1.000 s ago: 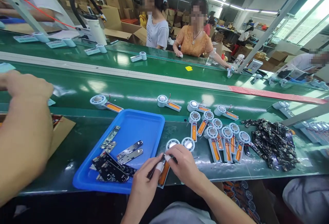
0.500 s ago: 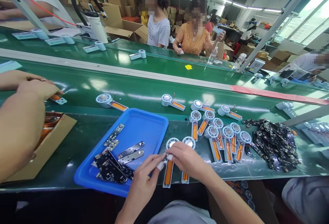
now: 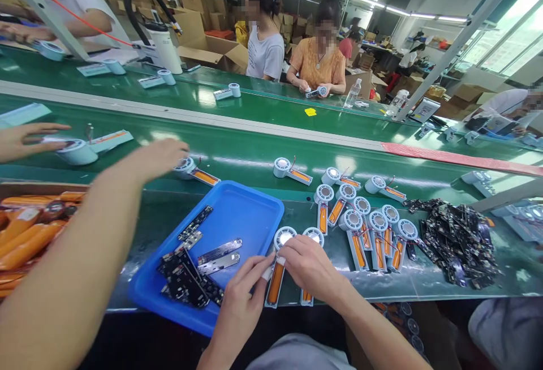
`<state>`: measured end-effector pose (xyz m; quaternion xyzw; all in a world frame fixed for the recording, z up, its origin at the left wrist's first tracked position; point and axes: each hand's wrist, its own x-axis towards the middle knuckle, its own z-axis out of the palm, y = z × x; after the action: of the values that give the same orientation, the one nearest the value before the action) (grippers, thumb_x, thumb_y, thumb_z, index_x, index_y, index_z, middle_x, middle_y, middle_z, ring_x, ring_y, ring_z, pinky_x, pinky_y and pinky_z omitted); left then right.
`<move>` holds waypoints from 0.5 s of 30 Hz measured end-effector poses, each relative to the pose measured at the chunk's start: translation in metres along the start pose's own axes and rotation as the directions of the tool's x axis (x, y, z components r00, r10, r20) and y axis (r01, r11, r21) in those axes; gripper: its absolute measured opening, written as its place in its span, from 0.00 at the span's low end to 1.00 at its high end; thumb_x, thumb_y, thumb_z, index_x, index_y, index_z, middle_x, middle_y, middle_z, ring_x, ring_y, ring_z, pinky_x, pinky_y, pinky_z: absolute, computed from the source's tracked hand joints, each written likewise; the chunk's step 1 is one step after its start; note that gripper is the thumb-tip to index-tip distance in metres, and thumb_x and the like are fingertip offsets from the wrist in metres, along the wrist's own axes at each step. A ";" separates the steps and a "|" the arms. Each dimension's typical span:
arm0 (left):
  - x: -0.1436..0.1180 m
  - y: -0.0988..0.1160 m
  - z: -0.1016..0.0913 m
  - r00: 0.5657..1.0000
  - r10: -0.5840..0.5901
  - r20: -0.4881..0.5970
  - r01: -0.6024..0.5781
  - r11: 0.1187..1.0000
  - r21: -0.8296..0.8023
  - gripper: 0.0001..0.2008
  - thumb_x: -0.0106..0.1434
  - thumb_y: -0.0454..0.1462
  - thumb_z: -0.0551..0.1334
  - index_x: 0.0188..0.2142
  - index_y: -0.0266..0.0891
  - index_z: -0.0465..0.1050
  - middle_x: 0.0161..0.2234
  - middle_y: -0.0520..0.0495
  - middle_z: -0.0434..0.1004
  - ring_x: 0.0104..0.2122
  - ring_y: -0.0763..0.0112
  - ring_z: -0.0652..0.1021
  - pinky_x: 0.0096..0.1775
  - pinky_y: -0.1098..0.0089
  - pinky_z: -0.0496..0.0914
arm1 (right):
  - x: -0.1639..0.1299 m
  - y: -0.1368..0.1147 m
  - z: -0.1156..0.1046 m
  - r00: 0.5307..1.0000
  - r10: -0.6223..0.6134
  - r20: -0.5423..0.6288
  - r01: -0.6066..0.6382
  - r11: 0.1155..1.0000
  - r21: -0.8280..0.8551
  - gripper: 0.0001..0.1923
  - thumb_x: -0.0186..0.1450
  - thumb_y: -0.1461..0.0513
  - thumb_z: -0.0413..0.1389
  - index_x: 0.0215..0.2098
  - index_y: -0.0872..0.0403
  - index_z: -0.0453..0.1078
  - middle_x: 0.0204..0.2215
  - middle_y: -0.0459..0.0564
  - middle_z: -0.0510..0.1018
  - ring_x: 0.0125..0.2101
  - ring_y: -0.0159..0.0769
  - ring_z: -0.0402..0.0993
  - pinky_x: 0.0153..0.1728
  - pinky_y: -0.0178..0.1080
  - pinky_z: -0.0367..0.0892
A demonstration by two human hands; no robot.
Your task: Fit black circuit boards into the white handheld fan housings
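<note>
Both my hands meet at the table's near edge over a white fan half-shell with an orange battery (image 3: pixel 275 285), which lies flat on the green table. My left hand (image 3: pixel 240 302), one fingertip wrapped in white tape, and my right hand (image 3: pixel 311 268) pinch the shell just below its round head (image 3: pixel 284 237). A second such shell (image 3: pixel 313 237) lies right beside it, partly under my right hand. To the left, touching range, sits a blue tray (image 3: pixel 254 200) with several black circuit boards (image 3: pixel 186 279).
Several more fan shells (image 3: pixel 365 226) lie in a fan-shaped group to the right, then a heap of black circuit boards (image 3: pixel 458 240). A co-worker's arm (image 3: pixel 76 257) reaches from the left to a shell (image 3: pixel 186 167) on the green belt (image 3: pixel 237 143). A box of orange batteries (image 3: pixel 29 234) stands left.
The shell I held tilted off the table now lies flat, my fingers still on it. The co-worker's arm has stretched out over the belt to a shell by the tray.
</note>
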<state>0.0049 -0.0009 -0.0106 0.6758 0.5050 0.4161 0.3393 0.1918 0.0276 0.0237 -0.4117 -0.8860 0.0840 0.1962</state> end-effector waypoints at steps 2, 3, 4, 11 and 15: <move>0.001 0.000 -0.004 0.999 -0.015 0.048 0.016 1.000 -0.018 0.17 0.68 0.37 0.55 0.48 0.46 0.81 0.43 0.44 0.83 0.43 0.62 0.83 0.44 0.66 0.79 | 0.000 0.002 -0.002 0.997 0.073 0.010 -0.074 0.992 0.098 0.04 0.71 0.68 0.54 0.39 0.54 0.70 0.35 0.51 0.76 0.35 0.38 0.71 0.36 0.37 0.64; 0.002 -0.001 -0.005 0.997 -0.024 0.071 0.026 0.999 -0.028 0.17 0.67 0.37 0.55 0.48 0.46 0.81 0.44 0.44 0.83 0.44 0.62 0.83 0.45 0.66 0.78 | 0.000 0.003 -0.003 0.994 0.106 0.021 -0.108 0.984 0.144 0.04 0.70 0.68 0.55 0.42 0.54 0.70 0.37 0.51 0.77 0.37 0.38 0.72 0.38 0.37 0.66; 0.004 -0.001 -0.007 0.995 -0.031 0.093 0.035 0.999 -0.038 0.17 0.67 0.37 0.56 0.48 0.46 0.81 0.44 0.44 0.83 0.44 0.62 0.83 0.45 0.65 0.78 | 0.000 0.005 -0.005 0.991 0.128 0.037 -0.132 0.974 0.184 0.06 0.69 0.69 0.56 0.44 0.54 0.71 0.39 0.52 0.77 0.39 0.38 0.73 0.39 0.37 0.67; 0.011 0.000 -0.008 0.987 -0.027 0.159 0.045 0.993 -0.112 0.16 0.67 0.39 0.56 0.47 0.46 0.82 0.43 0.44 0.84 0.44 0.63 0.82 0.45 0.66 0.78 | 0.004 0.011 -0.009 0.992 0.089 0.084 -0.116 0.907 0.404 0.08 0.69 0.69 0.57 0.42 0.53 0.76 0.35 0.49 0.81 0.39 0.37 0.75 0.43 0.38 0.69; 0.012 0.001 -0.005 0.989 -0.042 0.145 0.059 0.992 -0.116 0.16 0.67 0.40 0.56 0.47 0.45 0.82 0.43 0.43 0.83 0.43 0.62 0.82 0.42 0.66 0.79 | 0.005 0.009 -0.005 0.989 0.141 0.049 -0.149 0.906 0.397 0.07 0.68 0.69 0.58 0.39 0.53 0.78 0.34 0.49 0.80 0.37 0.37 0.75 0.40 0.36 0.68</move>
<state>0.0027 0.0110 -0.0055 0.6690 0.4708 0.3877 0.4248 0.1969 0.0371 0.0274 -0.4268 -0.8191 0.2812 0.2606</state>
